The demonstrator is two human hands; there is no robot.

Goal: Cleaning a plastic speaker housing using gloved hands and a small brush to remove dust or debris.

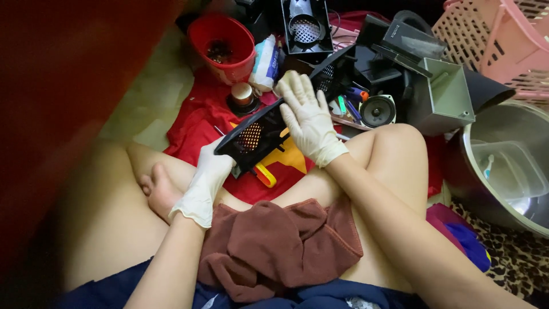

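Note:
Both my hands wear pale gloves. My left hand grips the near end of a long black plastic panel with a mesh grille, held tilted above my crossed legs. My right hand lies flat on the panel's upper face, fingers spread. The panel's far end reaches toward a black box of parts. A brown cloth is bunched on my lap.
A red cloth covers the floor ahead. On it stand a red bucket, a small jar, a round speaker and a grey box. A pink basket and a metal basin sit at the right.

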